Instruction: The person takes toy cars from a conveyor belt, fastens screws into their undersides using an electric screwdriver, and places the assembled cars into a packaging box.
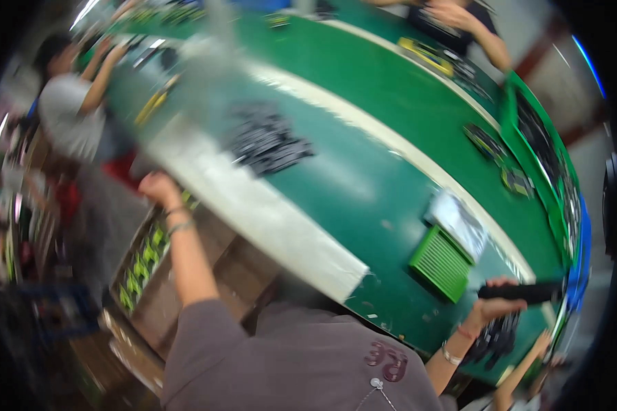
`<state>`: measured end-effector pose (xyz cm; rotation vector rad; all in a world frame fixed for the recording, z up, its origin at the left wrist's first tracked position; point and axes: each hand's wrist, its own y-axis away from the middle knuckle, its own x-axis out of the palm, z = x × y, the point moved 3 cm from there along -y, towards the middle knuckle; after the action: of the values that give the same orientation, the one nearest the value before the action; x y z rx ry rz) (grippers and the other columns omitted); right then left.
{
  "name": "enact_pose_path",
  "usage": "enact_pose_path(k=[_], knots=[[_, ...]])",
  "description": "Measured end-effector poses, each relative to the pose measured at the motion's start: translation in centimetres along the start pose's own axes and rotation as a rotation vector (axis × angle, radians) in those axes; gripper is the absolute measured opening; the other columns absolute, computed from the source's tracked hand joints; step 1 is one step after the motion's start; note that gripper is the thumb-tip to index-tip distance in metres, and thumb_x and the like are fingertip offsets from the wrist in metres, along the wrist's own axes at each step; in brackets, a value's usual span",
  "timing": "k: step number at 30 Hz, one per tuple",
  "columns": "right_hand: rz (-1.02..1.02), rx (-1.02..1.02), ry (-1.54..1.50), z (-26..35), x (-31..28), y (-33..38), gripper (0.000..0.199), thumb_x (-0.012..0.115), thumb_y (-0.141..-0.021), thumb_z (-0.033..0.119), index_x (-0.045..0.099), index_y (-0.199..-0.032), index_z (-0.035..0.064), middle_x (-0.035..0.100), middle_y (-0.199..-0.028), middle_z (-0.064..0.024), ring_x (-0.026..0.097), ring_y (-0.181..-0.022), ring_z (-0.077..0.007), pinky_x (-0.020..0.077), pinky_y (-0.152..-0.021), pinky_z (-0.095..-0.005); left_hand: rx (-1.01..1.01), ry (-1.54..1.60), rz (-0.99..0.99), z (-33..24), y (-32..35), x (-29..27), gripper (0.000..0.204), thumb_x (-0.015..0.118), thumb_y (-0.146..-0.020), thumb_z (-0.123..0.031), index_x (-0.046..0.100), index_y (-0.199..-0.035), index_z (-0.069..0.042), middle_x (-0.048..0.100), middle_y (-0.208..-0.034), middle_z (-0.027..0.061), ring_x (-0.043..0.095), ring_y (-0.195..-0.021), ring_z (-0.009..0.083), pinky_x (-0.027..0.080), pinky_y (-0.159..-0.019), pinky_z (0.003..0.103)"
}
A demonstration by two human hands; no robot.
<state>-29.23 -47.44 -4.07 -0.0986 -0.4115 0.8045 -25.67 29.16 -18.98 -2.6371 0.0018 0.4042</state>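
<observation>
My right hand (pixel 493 306) is out at the right, closed around a long black bar-like piece (pixel 521 292) that points right. Beneath that wrist lies a heap of dark parts (pixel 495 339). My left hand (pixel 159 189) reaches far to the left, beside the white strip (pixel 281 226) along the table's near edge. Its fingers look curled in, and blur hides whatever may be in them. Below the left wrist stands a cardboard box (pixel 209 250) with a row of yellow-green pieces (pixel 144 264). A pile of black flat parts (pixel 264 137) rests on the green table (pixel 349 185).
A green ribbed tray (pixel 442 264) and a clear plastic bag (pixel 456 216) lie toward the right. Beyond a pale rail (pixel 363 116) runs a green belt surface with black-and-yellow items (pixel 517 181). Green crates (pixel 541 151) stand far right. Other people work at left, far side and lower right.
</observation>
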Motion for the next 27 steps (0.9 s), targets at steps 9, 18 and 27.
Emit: enact_pose_path(k=[9, 18, 27], knots=[[0.032, -0.06, -0.041, 0.9, 1.9, 1.6, 0.083, 0.042, -0.06, 0.083, 0.042, -0.087, 0.0042, 0.044, -0.066, -0.0056, 0.046, -0.056, -0.016, 0.0406, -0.051, -0.0269, 0.84, 0.612, 0.839, -40.1, 14.8, 3.9, 0.018, 0.057, -0.083, -0.008, 0.058, -0.099, -0.001, 0.058, -0.101, 0.0101, 0.054, -0.092, 0.0211, 0.042, -0.083, 0.032], [0.094, -0.09, -0.015, 0.8, 1.5, 2.1, 0.085, 0.036, -0.06, 0.085, 0.042, -0.085, 0.0047, 0.047, -0.06, -0.0066, 0.048, -0.05, -0.0158, 0.0413, -0.048, -0.0264, 1.507, 0.599, 1.48, -52.6, 45.0, 17.9, 0.036, 0.062, -0.076, -0.017, 0.048, -0.106, -0.003, 0.052, -0.109, 0.0169, 0.046, -0.108, 0.0334, 0.038, -0.093, 0.037], [0.089, -0.1, -0.082, 0.6, 1.4, 1.9, 0.081, 0.045, -0.066, 0.079, 0.046, -0.083, -0.0003, 0.048, -0.062, -0.0073, 0.05, -0.051, -0.0152, 0.0404, -0.046, -0.0251, 1.429, 0.353, 1.459, -51.1, 49.2, 20.7, 0.042, 0.065, -0.076, -0.015, 0.047, -0.113, -0.015, 0.051, -0.111, 0.0121, 0.046, -0.11, 0.0325, 0.027, -0.096, 0.058]])
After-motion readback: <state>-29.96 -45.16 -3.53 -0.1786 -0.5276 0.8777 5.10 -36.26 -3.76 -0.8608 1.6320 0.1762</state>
